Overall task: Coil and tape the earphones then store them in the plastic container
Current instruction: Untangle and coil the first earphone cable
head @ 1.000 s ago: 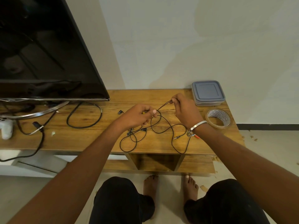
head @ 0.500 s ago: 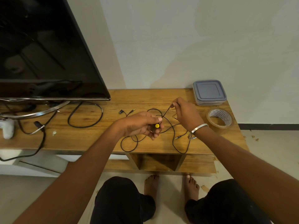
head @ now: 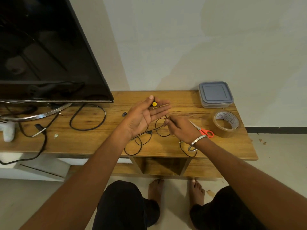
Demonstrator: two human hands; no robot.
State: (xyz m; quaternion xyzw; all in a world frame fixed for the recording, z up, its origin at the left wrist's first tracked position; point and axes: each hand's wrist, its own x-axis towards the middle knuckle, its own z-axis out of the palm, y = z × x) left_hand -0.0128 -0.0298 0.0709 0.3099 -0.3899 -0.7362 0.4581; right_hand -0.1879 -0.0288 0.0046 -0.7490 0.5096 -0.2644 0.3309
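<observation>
Left hand (head: 142, 116) is up over the middle of the wooden TV stand (head: 99, 143), palm up, fingers stretched out flat, with the thumb pinning a yellow-tipped earbud (head: 154, 104) against the fingers. Right hand (head: 181, 129) sits just beside it, toward the front edge, fingertips pinching the black earphone cable (head: 160, 128) — there's a metal bangle (head: 195, 143) on that wrist.

The rest of the cable is lying loose on the top in a few messy loops, some under the left wrist and one more near the front edge under the right wrist. A small black bit (head: 124, 114) sits on the wood just left of the left hand; can't tell what it is.

The plastic container (head: 215, 94) is at the back right corner with its grey lid on. In front of it, along the right edge, is a roll of brown packing tape (head: 225, 124), and orange-handled scissors (head: 203, 131) lie between the tape and the right hand, partly hidden by it.

The left side of the stand has the TV (head: 41, 52) plus a thicker black cable loop (head: 88, 118) and something white (head: 7, 130) at the far left edge.
</observation>
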